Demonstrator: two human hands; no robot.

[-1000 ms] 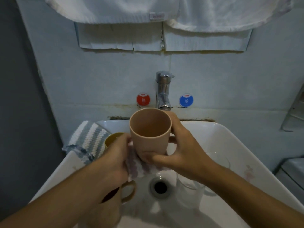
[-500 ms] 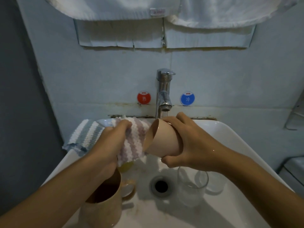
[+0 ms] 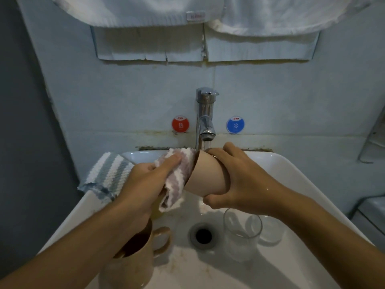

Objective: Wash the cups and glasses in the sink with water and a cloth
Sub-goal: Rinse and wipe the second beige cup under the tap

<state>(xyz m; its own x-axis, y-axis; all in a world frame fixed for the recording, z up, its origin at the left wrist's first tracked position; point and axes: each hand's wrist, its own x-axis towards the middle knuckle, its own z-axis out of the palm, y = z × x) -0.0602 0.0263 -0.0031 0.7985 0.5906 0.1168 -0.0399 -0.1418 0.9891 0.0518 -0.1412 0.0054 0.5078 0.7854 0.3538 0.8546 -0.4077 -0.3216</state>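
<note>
My right hand (image 3: 239,180) grips a beige cup (image 3: 206,176) by its base, lying on its side over the white sink (image 3: 302,184), mouth turned left. My left hand (image 3: 145,182) clutches a pink-and-white striped cloth (image 3: 177,180) and presses it into the cup's mouth. Water runs from the chrome tap (image 3: 205,119) onto the cup's upper side. A tan mug (image 3: 137,261) with a handle stands in the basin under my left forearm. A clear glass (image 3: 241,236) stands right of the drain (image 3: 203,235), with a second glass (image 3: 270,230) behind it.
A blue-and-white striped cloth (image 3: 108,174) lies over the sink's left back corner. Red (image 3: 180,124) and blue (image 3: 235,124) round stickers flank the tap on the wall. White towels (image 3: 145,11) hang above. Something yellow (image 3: 156,212) shows under my left hand.
The cup went from upright to lying on its side under the tap. My left hand brought the pink cloth up from under the cup to its mouth.
</note>
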